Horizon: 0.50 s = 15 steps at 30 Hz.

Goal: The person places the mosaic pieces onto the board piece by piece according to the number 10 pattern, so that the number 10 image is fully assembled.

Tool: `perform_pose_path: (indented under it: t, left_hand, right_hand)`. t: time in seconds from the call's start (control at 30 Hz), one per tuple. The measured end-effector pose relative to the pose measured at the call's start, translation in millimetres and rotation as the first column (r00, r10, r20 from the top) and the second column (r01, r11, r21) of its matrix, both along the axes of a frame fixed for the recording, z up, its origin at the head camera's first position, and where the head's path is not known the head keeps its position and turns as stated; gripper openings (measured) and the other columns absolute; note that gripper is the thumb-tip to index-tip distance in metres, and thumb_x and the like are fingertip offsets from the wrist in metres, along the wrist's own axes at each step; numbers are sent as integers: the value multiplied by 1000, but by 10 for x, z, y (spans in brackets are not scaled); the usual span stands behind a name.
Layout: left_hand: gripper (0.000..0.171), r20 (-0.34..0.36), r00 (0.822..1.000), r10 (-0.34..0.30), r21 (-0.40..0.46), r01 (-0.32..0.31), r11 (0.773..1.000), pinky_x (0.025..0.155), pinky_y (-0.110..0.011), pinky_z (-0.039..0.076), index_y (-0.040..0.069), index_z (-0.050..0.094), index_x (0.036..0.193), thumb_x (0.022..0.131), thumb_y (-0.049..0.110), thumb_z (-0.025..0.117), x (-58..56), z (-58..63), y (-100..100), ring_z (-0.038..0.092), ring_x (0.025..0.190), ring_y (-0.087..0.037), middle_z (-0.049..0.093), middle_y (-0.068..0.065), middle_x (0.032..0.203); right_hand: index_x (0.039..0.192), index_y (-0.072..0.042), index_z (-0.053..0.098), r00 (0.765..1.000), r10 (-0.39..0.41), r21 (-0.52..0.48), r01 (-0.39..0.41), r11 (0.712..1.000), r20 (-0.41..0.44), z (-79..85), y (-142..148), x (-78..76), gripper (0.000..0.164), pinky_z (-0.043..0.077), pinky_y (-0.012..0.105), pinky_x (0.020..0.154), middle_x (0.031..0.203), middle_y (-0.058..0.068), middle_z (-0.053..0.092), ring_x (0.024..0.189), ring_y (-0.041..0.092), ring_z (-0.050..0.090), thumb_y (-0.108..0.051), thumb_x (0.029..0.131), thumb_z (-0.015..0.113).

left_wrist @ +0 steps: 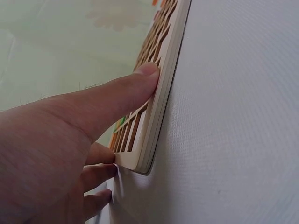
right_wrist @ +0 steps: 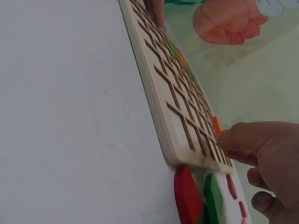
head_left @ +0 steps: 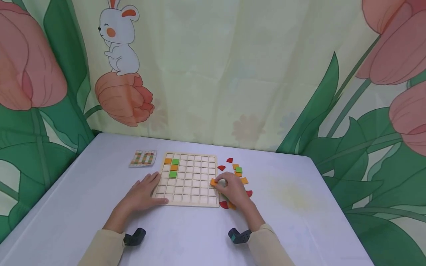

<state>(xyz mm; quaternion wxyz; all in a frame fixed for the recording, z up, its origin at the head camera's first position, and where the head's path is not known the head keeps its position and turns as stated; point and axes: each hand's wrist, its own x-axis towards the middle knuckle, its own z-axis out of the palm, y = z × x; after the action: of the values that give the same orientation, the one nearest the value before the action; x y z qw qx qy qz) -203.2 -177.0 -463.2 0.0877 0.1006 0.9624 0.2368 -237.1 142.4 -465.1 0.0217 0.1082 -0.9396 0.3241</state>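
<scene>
on the bench (head_left: 186,232), a checked card (head_left: 143,158) lies left of the wooden grid board (head_left: 189,187). the left hand (head_left: 142,193), fingers spread, touches the board's near left corner, thumb on the rim. two orange tiles (head_left: 168,161) and two green tiles (head_left: 173,174) sit in its far left cells. at its right edge, the right hand (head_left: 233,188) pinches an orange piece (head_left: 213,182); loose red, green and orange shapes (head_left: 239,170) lie beside it.
</scene>
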Motion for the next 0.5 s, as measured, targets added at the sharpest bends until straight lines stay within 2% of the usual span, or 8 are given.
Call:
perform_pose_path:
  t: [0.17, 0.3, 0.5]
  left_hand:
    - [104, 2, 1000, -1, -10, 1, 1000, 116, -66, 15, -1, 25, 151, 78, 59, 70, -28, 13, -2, 17, 146, -47, 22, -23, 159]
    - [104, 7, 1000, 14, -15, -14, 1000, 117, -65, 15, 1, 25, 152, 78, 59, 69, -14, -2, -14, 17, 146, -46, 22, -22, 159]
    - [105, 26, 999, 27, -18, -26, 999, 118, -64, 14, 2, 25, 152, 77, 61, 70, -28, -23, -6, 16, 147, -44, 22, -19, 160]
  right_hand:
    - [96, -19, 74, 997, 82, -31, -81, 996, 3, 9, -232, -53, 11, 54, 28, 79, 109, -2, 69, 98, 16, 57, -21, 85, 74]
    - [94, -17, 74, 990, 140, -50, -140, 989, 9, -4, -432, -78, 9, 53, 35, 92, 109, -2, 69, 107, 18, 58, -17, 87, 70]
    - [93, -18, 74, 979, 203, -50, -203, 978, 13, -35, -731, -89, 8, 51, 35, 94, 105, -4, 70, 103, 15, 57, -17, 86, 70]
